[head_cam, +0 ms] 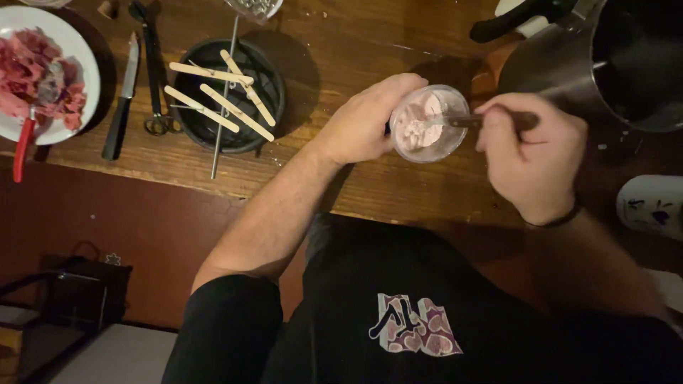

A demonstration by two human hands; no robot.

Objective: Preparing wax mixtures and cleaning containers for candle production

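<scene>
Dark wooden table [370, 43] lies under your work. Your left hand [366, 121] wraps closed around a clear jar [429, 122] of pink wax, steadying it, while your right hand [530, 153] at three o'clock pinches a spoon [469, 121] dipped inside. Wooden sticks [220, 96] bridge a black bowl [231, 96] at nine o'clock.
</scene>
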